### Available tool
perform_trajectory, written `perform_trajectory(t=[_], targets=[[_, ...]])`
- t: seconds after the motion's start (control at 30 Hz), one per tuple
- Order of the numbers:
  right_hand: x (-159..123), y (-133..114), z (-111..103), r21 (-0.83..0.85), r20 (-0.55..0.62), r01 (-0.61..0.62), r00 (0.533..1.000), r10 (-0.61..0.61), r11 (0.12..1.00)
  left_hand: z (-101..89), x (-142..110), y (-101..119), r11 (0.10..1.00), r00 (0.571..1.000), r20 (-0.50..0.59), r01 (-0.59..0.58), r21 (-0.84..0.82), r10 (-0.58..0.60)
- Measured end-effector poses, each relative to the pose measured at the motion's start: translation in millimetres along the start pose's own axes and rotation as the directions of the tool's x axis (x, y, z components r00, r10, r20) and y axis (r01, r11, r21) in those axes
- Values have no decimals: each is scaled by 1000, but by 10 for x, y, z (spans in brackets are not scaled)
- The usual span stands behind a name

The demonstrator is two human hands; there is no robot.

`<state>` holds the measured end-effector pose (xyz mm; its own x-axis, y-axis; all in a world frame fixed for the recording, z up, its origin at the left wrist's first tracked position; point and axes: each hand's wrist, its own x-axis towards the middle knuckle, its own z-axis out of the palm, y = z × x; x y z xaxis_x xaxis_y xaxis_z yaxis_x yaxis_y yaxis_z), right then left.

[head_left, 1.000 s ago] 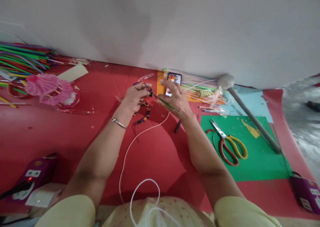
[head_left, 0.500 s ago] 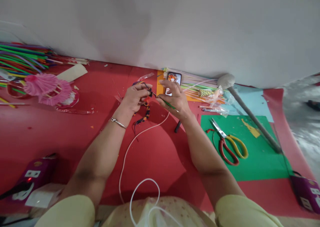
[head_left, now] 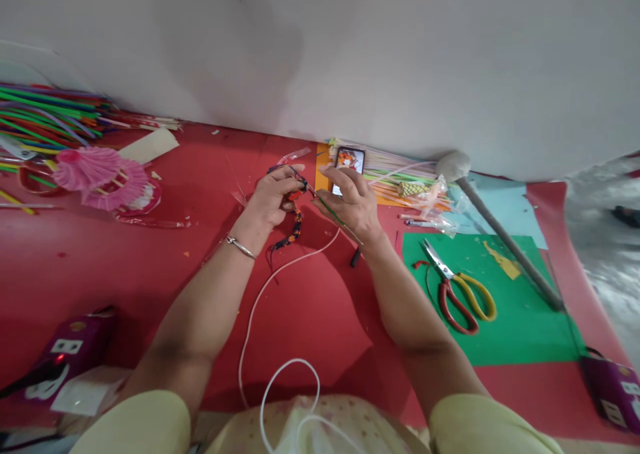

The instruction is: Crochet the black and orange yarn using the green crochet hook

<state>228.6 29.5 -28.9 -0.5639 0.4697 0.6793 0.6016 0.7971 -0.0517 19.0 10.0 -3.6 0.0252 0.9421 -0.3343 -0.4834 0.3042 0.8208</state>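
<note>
At the middle of the red table, my left hand point(head_left: 271, 199) pinches a dark crocheted band point(head_left: 297, 226) with orange bits. Its lower end hangs down in a curl with a loose dark tail of yarn. Facing it, my right hand point(head_left: 354, 204) is closed on a thin crochet hook point(head_left: 331, 212) with a green grip, whose metal tip points left and reaches the band at my left fingertips. Whether the tip is inside a stitch is too small to tell. Just behind my right hand, a phone point(head_left: 356, 159) with a lit screen leans upright, partly covered by the fingers.
Scissors point(head_left: 454, 279) with red and yellow handles lie on a green sheet point(head_left: 520, 334) at right, near a grey stick with a rounded white head point(head_left: 454, 166). Pipe cleaners point(head_left: 45, 117) and a pink ruffled craft point(head_left: 93, 174) sit at left. A white cable point(head_left: 249, 324) loops across the table.
The hook has tilted slightly, its rear end now lower by my right wrist. Both hands keep their hold, and the whole view has shifted a little.
</note>
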Motion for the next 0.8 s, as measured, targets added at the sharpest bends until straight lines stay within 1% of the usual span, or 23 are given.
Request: perform_trajectory(t=[0.1,0.23,0.3,0.43,0.53,0.6,0.7,0.8], targets=[[20,-46,13,-12,-6,-42,999,42,999,84,-37,-23,993,991,-58,-116,37,118],[27,-77,32,-44,-61,-45,997,42,998,157,-57,-61,989,984,-100,-148,28,150],[20,-73,40,-55,-60,-37,998,33,998,154,-57,-64,989,984,-104,-146,15,147],[-1,-65,34,-26,-32,-77,997,76,997,99,-56,-44,994,993,-53,-110,1,109],[-8,-68,9,66,-5,-119,993,120,991,68,-53,-40,997,997,26,-70,-14,71],[-7,-72,6,140,-2,-155,988,157,978,74,-53,-49,997,996,53,-78,8,77],[-3,-97,52,208,-17,-231,971,239,951,132,-64,-73,983,986,-7,-166,76,167],[-1,-169,127,191,-55,-245,964,259,951,216,-91,-98,963,963,-66,-254,92,260]])
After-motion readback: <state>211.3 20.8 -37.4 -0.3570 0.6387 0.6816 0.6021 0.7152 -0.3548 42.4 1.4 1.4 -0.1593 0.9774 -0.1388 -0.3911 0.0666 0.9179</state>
